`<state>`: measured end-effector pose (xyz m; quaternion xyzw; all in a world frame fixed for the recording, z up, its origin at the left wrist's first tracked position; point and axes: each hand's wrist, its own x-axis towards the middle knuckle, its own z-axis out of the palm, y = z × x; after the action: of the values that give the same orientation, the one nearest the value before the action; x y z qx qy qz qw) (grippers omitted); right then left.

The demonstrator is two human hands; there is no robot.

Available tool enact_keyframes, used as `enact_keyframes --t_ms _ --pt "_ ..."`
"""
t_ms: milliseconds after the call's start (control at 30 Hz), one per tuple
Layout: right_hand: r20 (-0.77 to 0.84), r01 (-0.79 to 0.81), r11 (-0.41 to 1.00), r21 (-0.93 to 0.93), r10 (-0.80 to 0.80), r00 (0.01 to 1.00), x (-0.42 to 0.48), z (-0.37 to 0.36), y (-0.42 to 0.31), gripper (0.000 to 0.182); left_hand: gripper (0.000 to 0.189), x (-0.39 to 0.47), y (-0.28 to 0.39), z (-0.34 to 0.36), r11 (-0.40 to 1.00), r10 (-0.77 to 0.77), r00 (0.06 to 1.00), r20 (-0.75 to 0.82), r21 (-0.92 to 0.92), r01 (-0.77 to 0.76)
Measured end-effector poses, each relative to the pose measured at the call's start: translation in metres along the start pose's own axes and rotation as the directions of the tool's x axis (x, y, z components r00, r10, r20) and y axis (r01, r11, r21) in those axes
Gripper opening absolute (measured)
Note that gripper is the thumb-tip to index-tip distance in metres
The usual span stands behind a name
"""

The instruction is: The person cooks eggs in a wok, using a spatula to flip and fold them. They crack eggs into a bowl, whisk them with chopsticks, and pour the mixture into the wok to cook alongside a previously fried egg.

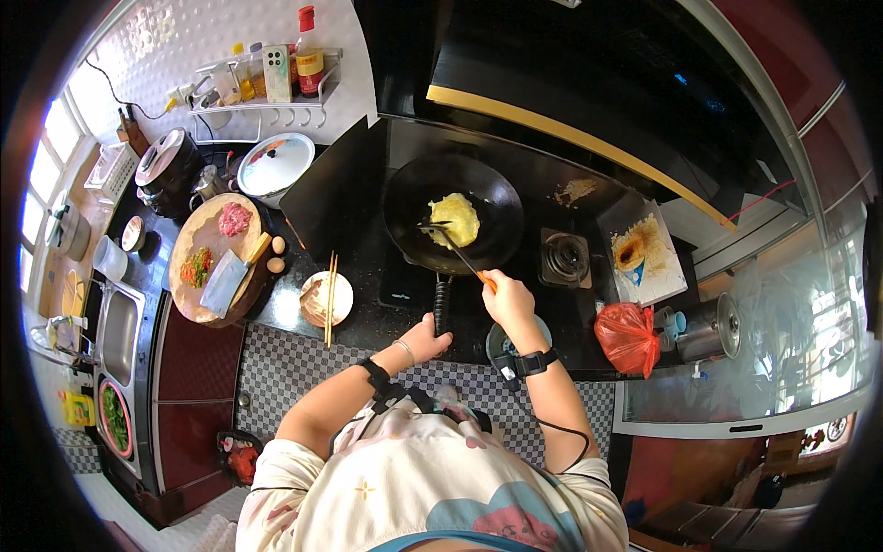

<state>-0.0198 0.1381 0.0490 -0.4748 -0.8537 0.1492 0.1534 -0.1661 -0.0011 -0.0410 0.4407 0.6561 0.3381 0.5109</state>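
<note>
A black wok (495, 238) stands on the stove, with yellow cooked egg (461, 215) in it. My right hand (509, 302) grips the wooden handle of a spatula (463, 257), whose dark metal blade lies against the egg's left part. My left hand (422, 338) is closed around the lower end of the wok's black ribbed handle (441, 297). Left of it, a pair of wooden chopsticks (332, 297) rests across a small bowl (314, 293). Partly hidden beneath my right forearm is a round bowl or dish (498, 339).
A round chopping board (181, 241) at left holds a cleaver (225, 283), minced meat (235, 219) and chopped peppers (196, 267). Eggs (276, 265) lie beside it. A lidded white pot (276, 165) stands behind. Right of the wok are a burner (565, 257) and a red plastic bag (626, 338).
</note>
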Motion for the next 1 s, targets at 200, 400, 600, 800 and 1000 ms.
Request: enact_keyframes --t_ms 200,400,600,800,1000 --pt "-0.093 -0.021 0.999 0.03 0.024 0.995 -0.004 -0.019 0.008 0.025 0.044 0.002 -0.006 0.001 1.0 0.012 1.0 -0.008 0.019 -0.012" --pt "-0.12 -0.065 0.996 -0.054 0.058 0.991 -0.008 -0.031 0.016 0.026 0.043 0.004 -0.008 0.003 1.0 0.022 1.0 -0.005 -0.003 -0.022" --pt "-0.09 -0.099 0.994 -0.037 0.095 0.991 -0.013 -0.017 0.009 0.025 0.044 0.008 -0.011 0.005 0.999 0.024 1.0 -0.003 0.024 -0.024" --pt "-0.049 -0.151 0.986 -0.069 0.147 0.988 -0.009 -0.008 -0.008 0.024 0.05 0.006 -0.011 0.005 1.0 0.02 1.0 -0.003 0.005 -0.02" --pt "-0.037 -0.042 0.978 -0.205 0.035 0.999 0.0 0.015 -0.009 0.022 0.046 0.009 -0.016 0.008 1.0 0.02 1.0 -0.008 0.009 -0.02"
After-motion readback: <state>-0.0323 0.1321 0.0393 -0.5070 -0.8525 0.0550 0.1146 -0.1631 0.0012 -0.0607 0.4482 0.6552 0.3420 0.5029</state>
